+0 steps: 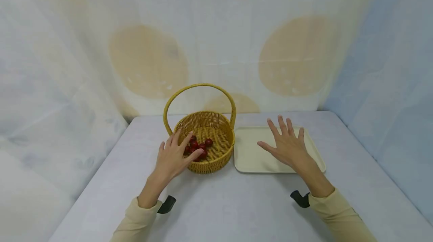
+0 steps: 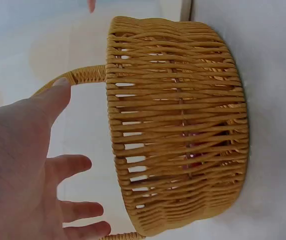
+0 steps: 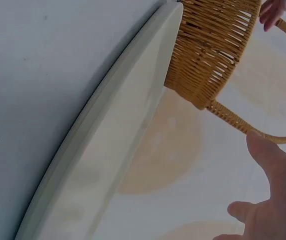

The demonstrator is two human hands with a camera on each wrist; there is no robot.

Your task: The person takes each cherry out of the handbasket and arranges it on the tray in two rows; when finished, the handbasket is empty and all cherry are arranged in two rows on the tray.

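A yellow wicker basket [image 1: 220, 165] with a tall arched handle [image 1: 203, 85] stands upright on the table, several dark red round fruits [image 1: 202, 146] at its left inside. Above the basket's left side my left hand [image 1: 171, 159] hovers with fingers spread, holding nothing; in the left wrist view the hand [image 2: 22, 165] is beside the woven wall [image 2: 183, 125]. My right hand [image 1: 289, 148], fingers spread and empty, is over the cream tray [image 1: 253, 152], which lies just right of the basket. The right wrist view shows the tray [image 3: 107, 150] and that hand [image 3: 278, 195].
The white table [image 1: 223, 212] extends in front of the basket and tray. Pale curtains with tan circles [image 1: 297, 56] hang behind it and at both sides. A black strap piece [image 1: 167, 204] shows at the left cuff, another [image 1: 300, 199] at the right cuff.
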